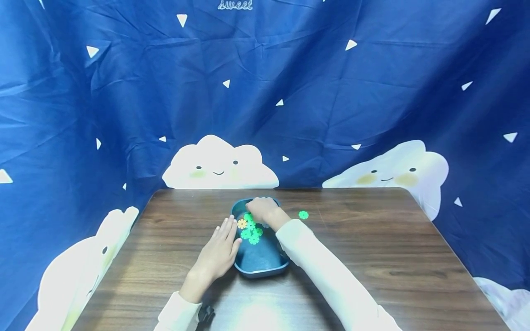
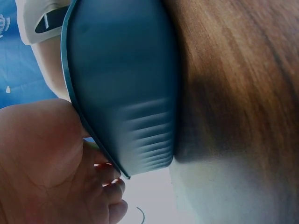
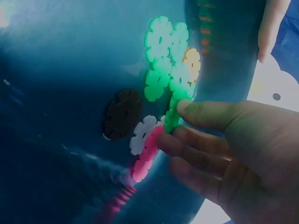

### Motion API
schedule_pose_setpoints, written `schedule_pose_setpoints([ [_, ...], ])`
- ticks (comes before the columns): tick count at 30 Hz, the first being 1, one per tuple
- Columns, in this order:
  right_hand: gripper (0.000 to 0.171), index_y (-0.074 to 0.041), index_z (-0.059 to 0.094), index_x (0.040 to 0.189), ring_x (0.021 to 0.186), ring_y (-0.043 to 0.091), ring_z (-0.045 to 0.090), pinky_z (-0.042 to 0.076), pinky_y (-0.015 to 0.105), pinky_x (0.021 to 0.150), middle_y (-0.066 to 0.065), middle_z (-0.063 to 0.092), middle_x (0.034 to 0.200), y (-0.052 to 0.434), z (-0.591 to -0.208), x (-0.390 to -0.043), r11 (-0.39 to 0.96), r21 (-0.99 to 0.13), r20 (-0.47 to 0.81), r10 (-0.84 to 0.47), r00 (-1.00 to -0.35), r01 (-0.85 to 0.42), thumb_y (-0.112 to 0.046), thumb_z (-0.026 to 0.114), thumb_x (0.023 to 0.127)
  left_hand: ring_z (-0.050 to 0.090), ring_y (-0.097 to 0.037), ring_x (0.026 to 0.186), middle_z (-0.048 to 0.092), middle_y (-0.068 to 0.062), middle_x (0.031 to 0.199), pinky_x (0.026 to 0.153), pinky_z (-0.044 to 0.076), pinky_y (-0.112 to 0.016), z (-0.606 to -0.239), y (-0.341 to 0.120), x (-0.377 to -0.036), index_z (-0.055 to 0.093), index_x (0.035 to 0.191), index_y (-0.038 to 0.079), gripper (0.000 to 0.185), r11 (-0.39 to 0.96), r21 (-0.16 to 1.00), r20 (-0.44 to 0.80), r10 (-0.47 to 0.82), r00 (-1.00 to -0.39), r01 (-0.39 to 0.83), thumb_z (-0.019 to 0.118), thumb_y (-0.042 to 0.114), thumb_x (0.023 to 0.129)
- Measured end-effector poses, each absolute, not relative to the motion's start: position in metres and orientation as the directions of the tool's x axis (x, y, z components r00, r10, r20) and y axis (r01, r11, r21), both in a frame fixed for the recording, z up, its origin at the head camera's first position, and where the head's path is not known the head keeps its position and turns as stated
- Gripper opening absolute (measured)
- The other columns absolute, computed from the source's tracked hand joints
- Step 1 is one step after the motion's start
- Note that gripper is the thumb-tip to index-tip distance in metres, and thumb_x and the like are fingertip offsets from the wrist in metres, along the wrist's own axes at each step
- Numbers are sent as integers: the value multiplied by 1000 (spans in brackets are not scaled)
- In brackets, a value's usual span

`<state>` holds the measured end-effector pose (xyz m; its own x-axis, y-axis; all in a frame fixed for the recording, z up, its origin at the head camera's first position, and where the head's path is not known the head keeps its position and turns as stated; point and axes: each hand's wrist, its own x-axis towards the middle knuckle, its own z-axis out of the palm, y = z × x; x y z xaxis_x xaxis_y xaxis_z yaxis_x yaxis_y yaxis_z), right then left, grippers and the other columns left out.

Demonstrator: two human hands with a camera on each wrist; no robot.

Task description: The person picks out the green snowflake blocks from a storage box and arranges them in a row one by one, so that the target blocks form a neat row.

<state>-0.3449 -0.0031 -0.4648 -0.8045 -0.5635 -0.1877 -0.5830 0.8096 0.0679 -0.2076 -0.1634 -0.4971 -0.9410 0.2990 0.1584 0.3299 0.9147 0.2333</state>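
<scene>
A dark blue tray (image 1: pixel 261 264) sits mid-table and holds several snowflake-shaped discs, mostly green ones (image 1: pixel 250 232) and one orange disc (image 1: pixel 242 224). My right hand (image 1: pixel 262 209) reaches into the tray's far end. In the right wrist view, the right hand (image 3: pixel 174 122) pinches a green disc (image 3: pixel 174 114) between thumb and fingers, beside a pink disc (image 3: pixel 145 156), a white disc (image 3: pixel 141 134) and a brown disc (image 3: pixel 122 113). My left hand (image 1: pixel 231 233) lies flat with straight fingers against the tray's left wall (image 2: pixel 126 84); its palm (image 2: pixel 42 158) touches the rim.
One green disc (image 1: pixel 303 214) lies on the brown wooden table (image 1: pixel 372 248) just right of the tray. A blue curtain with white clouds (image 1: pixel 219 163) hangs behind and around the table. Bare tabletop stretches left and right of the tray.
</scene>
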Motion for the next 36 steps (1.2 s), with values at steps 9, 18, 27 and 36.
schedule_pose_setpoints([
  [9,26,-21,66,118,84,13,59,57,33,80,-3,68,101,-6,-469,-346,801,46,-204,-578,-790,-597,-27,67,93,22,-31,151,23,-16,162,123,24,-49,-496,-163,-206,29,153,0,58,914,242,159,294,-943,326,40,32,106],
  [18,22,-19,68,115,79,14,58,55,32,75,-2,67,95,-7,-471,-346,808,32,-202,-572,-795,-589,-28,65,95,21,-30,151,22,-15,163,123,24,-48,-496,-163,-206,27,154,1,59,917,234,149,294,-944,323,36,35,106],
  [27,25,-18,67,117,84,15,59,56,35,82,-2,68,101,-5,-469,-345,809,19,-184,-575,-797,-588,-27,68,93,21,-30,151,22,-15,163,123,24,-49,-496,-162,-206,28,153,1,59,915,240,153,294,-944,324,38,34,106],
  [36,24,-20,68,112,80,12,59,55,31,75,-4,67,95,1,-462,-346,796,11,-158,-596,-788,-605,-29,70,91,22,-31,151,22,-16,162,123,24,-49,-495,-162,-207,29,153,0,58,916,239,144,296,-944,323,39,33,106],
])
